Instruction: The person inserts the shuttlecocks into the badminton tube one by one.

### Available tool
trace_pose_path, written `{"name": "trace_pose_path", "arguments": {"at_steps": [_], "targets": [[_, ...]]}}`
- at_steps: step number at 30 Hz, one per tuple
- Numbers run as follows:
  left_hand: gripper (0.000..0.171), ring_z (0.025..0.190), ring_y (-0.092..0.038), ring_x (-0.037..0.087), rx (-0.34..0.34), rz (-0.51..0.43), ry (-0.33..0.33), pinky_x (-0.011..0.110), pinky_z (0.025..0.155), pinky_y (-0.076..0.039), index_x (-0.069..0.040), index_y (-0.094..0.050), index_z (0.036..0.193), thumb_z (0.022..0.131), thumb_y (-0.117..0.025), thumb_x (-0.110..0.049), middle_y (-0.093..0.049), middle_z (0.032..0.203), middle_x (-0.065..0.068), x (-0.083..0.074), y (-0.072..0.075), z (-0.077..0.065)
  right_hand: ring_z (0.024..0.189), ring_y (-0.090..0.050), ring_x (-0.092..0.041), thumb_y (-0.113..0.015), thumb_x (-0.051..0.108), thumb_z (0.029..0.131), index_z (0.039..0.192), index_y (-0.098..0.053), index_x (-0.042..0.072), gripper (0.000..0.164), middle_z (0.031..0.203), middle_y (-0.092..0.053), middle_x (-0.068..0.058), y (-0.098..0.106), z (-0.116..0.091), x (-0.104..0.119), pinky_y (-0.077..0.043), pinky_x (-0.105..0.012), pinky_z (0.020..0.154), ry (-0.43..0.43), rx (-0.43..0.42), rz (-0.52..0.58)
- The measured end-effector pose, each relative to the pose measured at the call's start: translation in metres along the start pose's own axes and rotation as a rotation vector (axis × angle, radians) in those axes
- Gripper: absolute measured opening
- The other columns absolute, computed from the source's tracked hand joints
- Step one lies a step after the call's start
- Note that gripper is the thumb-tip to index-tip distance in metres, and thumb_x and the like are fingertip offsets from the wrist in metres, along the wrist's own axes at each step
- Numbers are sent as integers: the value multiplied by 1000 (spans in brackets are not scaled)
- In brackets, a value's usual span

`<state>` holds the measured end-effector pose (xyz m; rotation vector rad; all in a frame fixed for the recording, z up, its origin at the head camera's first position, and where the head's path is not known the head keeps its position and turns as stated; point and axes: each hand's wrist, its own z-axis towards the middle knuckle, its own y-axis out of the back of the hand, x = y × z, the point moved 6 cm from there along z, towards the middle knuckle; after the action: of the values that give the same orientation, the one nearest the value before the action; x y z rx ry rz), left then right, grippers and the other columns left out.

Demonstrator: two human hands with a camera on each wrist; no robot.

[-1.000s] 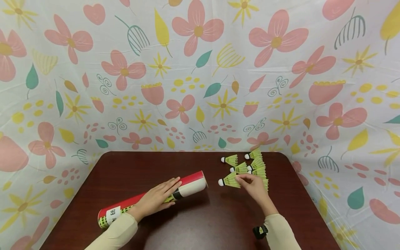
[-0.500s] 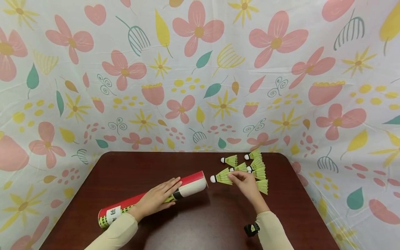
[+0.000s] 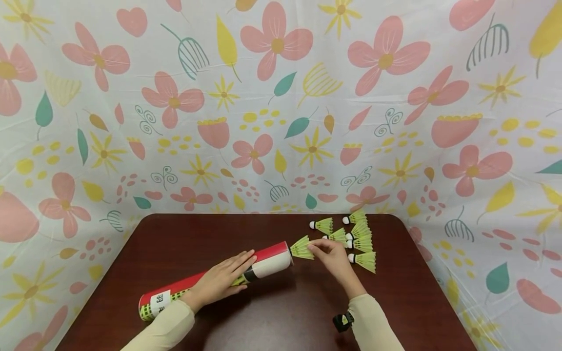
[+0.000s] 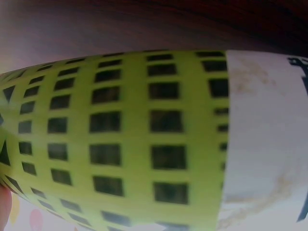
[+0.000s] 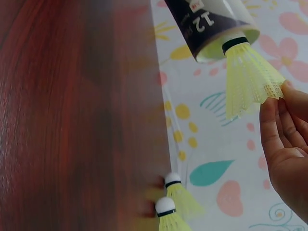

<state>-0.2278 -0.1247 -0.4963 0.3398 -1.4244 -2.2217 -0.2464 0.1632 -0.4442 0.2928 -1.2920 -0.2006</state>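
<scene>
In the head view my left hand (image 3: 221, 279) lies over a red, white and yellow-green shuttlecock tube (image 3: 272, 261), fingers along its top and thumb on the near side. The tube slants across the table, its open end to the right. My right hand (image 3: 332, 258) pinches a yellow shuttlecock (image 3: 301, 248) by the skirt edge, between thumb and fingers. In the right wrist view this shuttlecock (image 5: 248, 79) points head first into the tube's (image 5: 207, 24) mouth; its white head is mostly inside the rim. The left wrist view is filled by the tube's checked side (image 4: 134, 125).
Several other yellow shuttlecocks lie at the table's back right, among them one (image 3: 322, 225) at the left of the group and one (image 3: 364, 261) behind the right hand. The dark brown table (image 3: 189, 239) meets a flower-patterned cloth (image 3: 254, 195) behind.
My right hand has carried the pinched shuttlecock leftward from beside the group to the tube, and its head has entered the mouth. The left hand and tube have stayed in place.
</scene>
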Motion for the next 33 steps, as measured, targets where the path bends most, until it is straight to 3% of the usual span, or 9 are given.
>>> {"name": "trace_pose_path", "arguments": {"at_steps": [16,21,23,28,33], "targets": [[91,136,-40,25,14,-12,16,41,102,-43,-9,-33,150,77,-82,-28,-29,156,7,-3,1,3,75,-65,-22,-66,4,89,98,-71,-7,14,91,-70,-21,-26,2,-4,-53,-26,65,-5,40,97],[90,136,-39,24,16,-11,17,40,103,-42,-8,-33,150,77,-82,-28,-28,156,7,-3,1,4,71,-63,-18,-68,7,88,95,-74,-2,13,88,-71,-17,-34,8,-28,-53,-29,62,-6,23,90],[90,136,-40,25,10,-8,11,40,102,-43,-8,-34,150,76,-82,-28,-29,156,7,-3,2,5,70,-63,-17,-70,12,87,93,-76,3,11,86,-72,-11,-36,11,-37,-52,-27,61,-14,3,65],[90,135,-42,25,3,-1,3,40,101,-44,-7,-35,149,75,-83,-27,-31,155,8,-3,3,4,65,-62,-27,-73,14,84,91,-78,12,9,76,-69,1,-36,10,-33,-47,-23,54,26,-32,-82],[91,137,-39,22,35,-5,17,39,104,-42,-9,-32,151,77,-82,-28,-28,156,6,-1,-1,2,64,-64,-24,-72,5,84,91,-77,9,9,76,-68,0,-37,7,-23,-48,-23,53,11,-17,-183]]}}
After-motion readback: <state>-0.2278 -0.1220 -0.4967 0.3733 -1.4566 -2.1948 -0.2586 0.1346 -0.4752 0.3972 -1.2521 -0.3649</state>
